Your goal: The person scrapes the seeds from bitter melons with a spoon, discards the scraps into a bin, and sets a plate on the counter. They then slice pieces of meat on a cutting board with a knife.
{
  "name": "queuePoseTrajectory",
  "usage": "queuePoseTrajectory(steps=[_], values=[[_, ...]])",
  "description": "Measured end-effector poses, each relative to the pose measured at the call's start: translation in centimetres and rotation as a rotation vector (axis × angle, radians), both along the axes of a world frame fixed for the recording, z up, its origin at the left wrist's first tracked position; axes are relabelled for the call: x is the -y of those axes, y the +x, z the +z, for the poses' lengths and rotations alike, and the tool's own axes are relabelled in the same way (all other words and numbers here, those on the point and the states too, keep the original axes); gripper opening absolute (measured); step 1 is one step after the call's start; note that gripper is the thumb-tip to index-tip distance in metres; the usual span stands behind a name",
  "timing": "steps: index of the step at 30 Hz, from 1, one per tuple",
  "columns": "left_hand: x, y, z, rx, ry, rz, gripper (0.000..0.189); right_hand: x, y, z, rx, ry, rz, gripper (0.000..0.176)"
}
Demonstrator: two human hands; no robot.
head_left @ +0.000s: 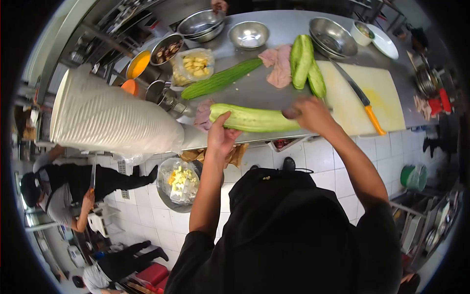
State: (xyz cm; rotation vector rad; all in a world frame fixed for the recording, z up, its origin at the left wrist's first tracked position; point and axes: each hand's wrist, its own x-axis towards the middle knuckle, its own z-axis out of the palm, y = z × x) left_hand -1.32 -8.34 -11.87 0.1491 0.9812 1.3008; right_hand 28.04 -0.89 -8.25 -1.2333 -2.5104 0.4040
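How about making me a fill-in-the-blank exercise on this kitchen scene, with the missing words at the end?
1. The left hand holds the pale green vegetable, with the blurred ____ hand near its other end.
2. The end of the knife nearer the camera wearer is its ____.
3. The bag beside the darker green vegetable holds pieces coloured ____.
4. The bucket at the picture's right is coloured ____.

Missing words: right; handle; yellow; green.

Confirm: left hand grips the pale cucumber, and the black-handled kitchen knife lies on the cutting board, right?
In the head view, the kitchen knife on the cutting board has an orange handle, not black; the left hand grips the pale cucumber.
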Motion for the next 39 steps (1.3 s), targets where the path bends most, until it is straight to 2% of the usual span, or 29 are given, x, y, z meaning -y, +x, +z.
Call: queuePoseTrajectory(steps=[3, 6, 9, 12, 15, 18, 24, 30, 32, 35, 39], values=[[1.3, 1.4, -1.5, -0.046, 0.018, 0.096, 0.029, -1.8, -0.1, -0.4, 0.03, 0.037, -0.254, 0.022], [3.5, 1.7, -3.3, -0.069, 0.044, 0.149, 0.03, -2.0, 0.3, -1.8, 0.052, -0.184, -0.354, 0.016], [5.6, 1.6, -4.3, -0.056, 0.02, 0.163, 0.029, -1.6, 0.7, -3.8, 0.016, -0.166, -0.34, 0.016], [6.5, 2.1, -4.1, -0.069, 0.031, 0.185, 0.028, -1.8, 0.3, -5.1, 0.179, -0.091, -0.397, 0.016], [7.6, 2.7, -4.9, -0.062, 0.058, 0.2, 0.031, -2.1, -0.5, -7.0, 0.12, 0.11, -0.453, 0.018], [8.3, 4.0, -6.1, -0.052, 0.09, 0.265, 0.036, -0.9, -2.3, -6.7, 0.248, 0.034, -0.491, 0.02], [9.5, 4.6, -7.3, -0.144, 0.093, 0.376, 0.037, 4.9, -5.0, -6.2, 0.229, -0.057, -0.348, 0.023], [9.3, 6.2, -6.3, -0.064, 0.095, 0.345, 0.037, 9.7, -9.1, -5.3, 0.162, -0.199, -0.179, 0.028], [9.2, 6.0, -5.7, -0.055, 0.105, 0.337, 0.038, 7.8, -8.0, -4.1, 0.098, -0.229, -0.32, 0.029], [9.3, 5.6, -5.4, -0.019, 0.121, 0.331, 0.039, 3.2, -5.0, -5.0, 0.098, 0.022, -0.482, 0.018], [8.9, 6.0, -6.2, 0.014, 0.149, 0.298, 0.04, 5.8, -7.2, -5.1, 0.179, -0.16, -0.338, 0.014]])
